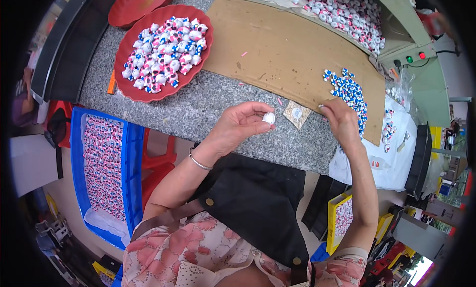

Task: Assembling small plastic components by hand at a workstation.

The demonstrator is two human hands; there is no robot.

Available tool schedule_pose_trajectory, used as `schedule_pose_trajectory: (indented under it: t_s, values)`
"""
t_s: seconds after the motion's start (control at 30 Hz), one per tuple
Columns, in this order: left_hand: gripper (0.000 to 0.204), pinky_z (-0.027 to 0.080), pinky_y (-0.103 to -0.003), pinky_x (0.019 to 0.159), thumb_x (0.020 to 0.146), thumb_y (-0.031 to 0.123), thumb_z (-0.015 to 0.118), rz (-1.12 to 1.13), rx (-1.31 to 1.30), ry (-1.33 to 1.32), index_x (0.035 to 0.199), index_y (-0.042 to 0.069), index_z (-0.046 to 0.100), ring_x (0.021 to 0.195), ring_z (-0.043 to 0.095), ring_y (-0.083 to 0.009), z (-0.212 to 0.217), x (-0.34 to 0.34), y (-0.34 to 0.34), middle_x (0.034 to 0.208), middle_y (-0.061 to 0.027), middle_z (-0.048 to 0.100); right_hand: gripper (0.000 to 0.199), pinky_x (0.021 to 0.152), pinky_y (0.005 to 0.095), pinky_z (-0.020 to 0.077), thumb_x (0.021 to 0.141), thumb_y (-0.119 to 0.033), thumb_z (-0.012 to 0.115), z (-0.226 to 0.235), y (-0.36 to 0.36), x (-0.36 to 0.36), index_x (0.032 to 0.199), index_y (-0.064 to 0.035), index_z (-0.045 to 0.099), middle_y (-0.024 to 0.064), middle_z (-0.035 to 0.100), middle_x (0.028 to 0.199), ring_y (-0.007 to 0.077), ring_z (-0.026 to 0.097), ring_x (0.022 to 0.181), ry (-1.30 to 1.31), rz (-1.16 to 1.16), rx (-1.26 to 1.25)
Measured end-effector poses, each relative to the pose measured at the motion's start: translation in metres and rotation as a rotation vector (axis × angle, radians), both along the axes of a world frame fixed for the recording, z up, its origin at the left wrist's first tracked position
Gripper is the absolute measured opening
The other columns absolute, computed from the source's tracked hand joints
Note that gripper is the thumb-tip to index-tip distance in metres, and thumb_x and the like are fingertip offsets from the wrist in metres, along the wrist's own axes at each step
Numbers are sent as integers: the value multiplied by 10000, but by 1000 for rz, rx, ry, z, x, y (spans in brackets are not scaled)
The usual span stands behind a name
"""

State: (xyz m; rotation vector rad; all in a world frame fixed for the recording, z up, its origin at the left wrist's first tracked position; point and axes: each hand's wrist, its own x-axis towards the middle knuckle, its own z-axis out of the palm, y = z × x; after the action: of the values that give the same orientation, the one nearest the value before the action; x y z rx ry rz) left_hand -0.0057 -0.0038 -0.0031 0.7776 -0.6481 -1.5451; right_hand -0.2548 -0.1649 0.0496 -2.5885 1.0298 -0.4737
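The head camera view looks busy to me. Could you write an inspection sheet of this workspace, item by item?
Surface: grey speckled stone counter with a brown cardboard sheet laid over its far part.
Job's things: small white piece pinched in the left hand; pile of small blue-and-white pieces on the cardboard; red tray heaped with pink, blue and white pieces.
Clutter: small square packet and an orange strip on the counter.
Hands: left hand shut on the white piece; right hand reaches to the edge of the blue-and-white pile, grip unclear.
Cables: black cable by the green machine.
Surroundings: blue crate of pieces at lower left; yellow crate at lower right.
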Motion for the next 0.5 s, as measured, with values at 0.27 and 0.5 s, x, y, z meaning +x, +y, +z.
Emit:
schedule_pose_trajectory:
  t_s: [0.27, 0.5]
  values:
    - [325, 546, -254, 890, 899, -16, 689, 69, 3, -175, 1214, -18, 609, 1000, 667, -119, 7, 3, -6, 1066, -59, 688, 226, 729, 426, 529, 746, 32, 622, 10, 31, 36, 966, -4, 654, 152, 640, 901, 343, 653, 828, 105, 322, -160]
    - [317, 550, -249, 892, 897, -43, 678, 91, -21, -307, 1206, -18, 612, 989, 663, -115, 10, -4, -12, 1084, -55, 666, 204, 732, 432, 526, 750, 26, 610, 9, 26, 40, 951, 1, 640, 153, 619, 876, 341, 648, 818, 172, 356, -127]
